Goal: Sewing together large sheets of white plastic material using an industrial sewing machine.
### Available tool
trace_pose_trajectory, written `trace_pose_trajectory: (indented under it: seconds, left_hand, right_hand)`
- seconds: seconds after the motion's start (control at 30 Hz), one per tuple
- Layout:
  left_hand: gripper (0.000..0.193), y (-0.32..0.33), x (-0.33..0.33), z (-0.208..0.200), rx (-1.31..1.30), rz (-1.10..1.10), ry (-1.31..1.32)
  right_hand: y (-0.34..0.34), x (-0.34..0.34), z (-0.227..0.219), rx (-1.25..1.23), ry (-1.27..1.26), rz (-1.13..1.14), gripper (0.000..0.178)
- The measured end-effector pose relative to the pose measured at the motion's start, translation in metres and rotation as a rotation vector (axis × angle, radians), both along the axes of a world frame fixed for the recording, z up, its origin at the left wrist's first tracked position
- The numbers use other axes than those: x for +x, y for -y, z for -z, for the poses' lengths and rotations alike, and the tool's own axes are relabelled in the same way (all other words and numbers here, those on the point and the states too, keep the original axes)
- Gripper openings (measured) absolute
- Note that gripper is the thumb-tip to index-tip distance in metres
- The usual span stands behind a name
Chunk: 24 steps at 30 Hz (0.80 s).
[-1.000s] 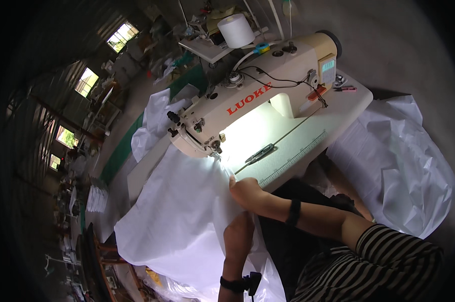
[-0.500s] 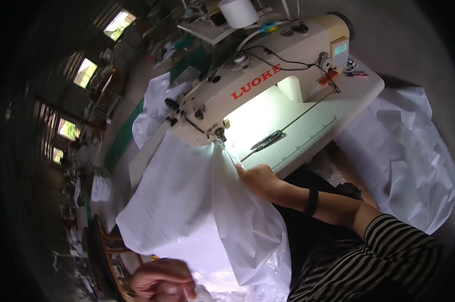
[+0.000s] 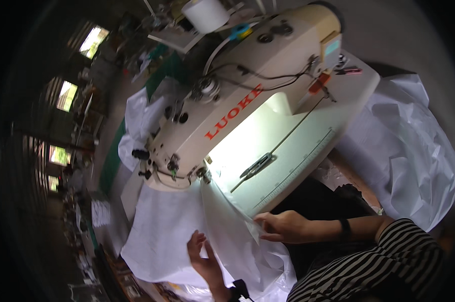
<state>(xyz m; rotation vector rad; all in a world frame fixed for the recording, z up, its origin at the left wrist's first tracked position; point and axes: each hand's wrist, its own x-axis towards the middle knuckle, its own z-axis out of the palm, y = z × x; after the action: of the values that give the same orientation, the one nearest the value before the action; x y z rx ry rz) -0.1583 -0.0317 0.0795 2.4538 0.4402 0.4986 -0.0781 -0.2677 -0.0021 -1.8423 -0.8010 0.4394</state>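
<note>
A: Where does the thin white woven fabric sheet (image 3: 187,226) lie from the two hands?

B: It spreads over the near left part of the pale sewing table (image 3: 298,151) and hangs off its front edge, with a raised fold running from under the needle foot (image 3: 205,176) of the cream industrial sewing machine (image 3: 237,105) back toward the person. That fold's long axis points from the needle down and to the right, straight at the right hand (image 3: 282,226).

A: Which hand is nearer the needle?

B: The right one, I judge. It sits at the near end of the fold, at the table's front edge, thumb and fingers drawn together and pinching the cloth edge. The left hand (image 3: 204,254) lies lower and further left, palm flat on the sheet, fingers spread and pressing it down.

A: So the needle is up and to the left of both?

B: Yes, beyond the fingertips of each, with the fold between the hands. More white fabric (image 3: 413,156) is heaped well apart on the right, and a white thread cone (image 3: 205,14) stands behind the machine.
</note>
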Motion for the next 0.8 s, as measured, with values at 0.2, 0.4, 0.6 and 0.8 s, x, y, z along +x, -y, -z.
trace_pose_trajectory:
  seconds: [0.2, 0.4, 0.6, 0.8]
  left_hand:
    - [0.058, -0.083, -0.078, 0.088, 0.479, -0.375, -0.347]
    - [0.06, -0.229, -0.031, 0.089, 0.558, -0.205, -0.355]
    - [0.037, -0.226, -0.022, 0.04, 0.453, 0.024, -0.363]
    - [0.047, 0.036, -0.132, 0.015, -0.198, 0.236, 0.05]
  right_hand:
    - [0.027, -0.052, 0.046, 0.028, -0.226, -0.499, 0.048]
    - [0.051, -0.067, 0.046, -0.024, -0.817, -0.75, 0.038]
    - [0.11, -0.055, 0.028, -0.417, -0.236, -0.147, 0.031]
    - [0.076, -0.062, -0.025, 0.034, -0.022, -0.053, 0.026]
